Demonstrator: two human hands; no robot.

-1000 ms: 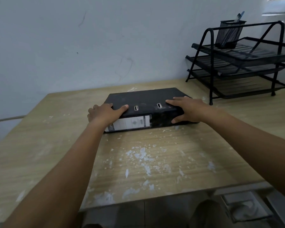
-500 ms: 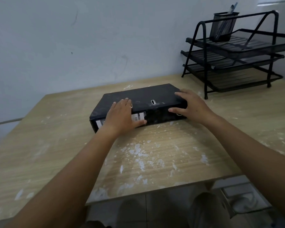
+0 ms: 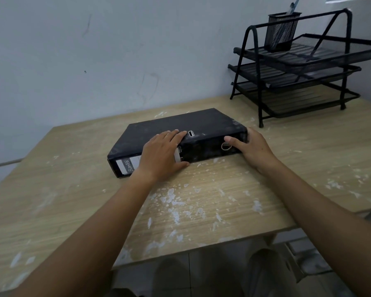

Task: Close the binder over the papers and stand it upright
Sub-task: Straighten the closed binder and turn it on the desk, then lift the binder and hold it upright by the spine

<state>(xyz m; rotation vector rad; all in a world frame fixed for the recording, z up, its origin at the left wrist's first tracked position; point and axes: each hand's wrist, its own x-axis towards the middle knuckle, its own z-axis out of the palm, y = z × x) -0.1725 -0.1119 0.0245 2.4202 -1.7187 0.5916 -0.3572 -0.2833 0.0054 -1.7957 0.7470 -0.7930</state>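
Binder (image 3: 180, 127), black and shut, lies flat at the centre of the frame on a pale wooden desk (image 3: 212, 200) flecked with white. Its spine faces me, with a white label at the lower left end and a metal finger ring (image 3: 226, 146) toward the right end. No papers show, so I judge them closed inside.

My left hand (image 3: 162, 156) lies spread over the spine near its middle, fingers flat on the top cover and thumb low against the desk. It is open and pressing, not clasping, which I take as holding the cover down. My right hand (image 3: 252, 146) cups the right end of the binder, thumb stretched along the spine just above the ring, fingers curled round the far corner where I cannot see them. That grip looks loose but ready to lift.

Both hands sit at the spine side, which suits tipping the binder up onto an edge. It is not yet upright.

In the upper right of the frame a black wire tray rack (image 3: 298, 67) stands against the wall, well apart from the binder, with a mesh pen cup (image 3: 282, 32) on its top tier.
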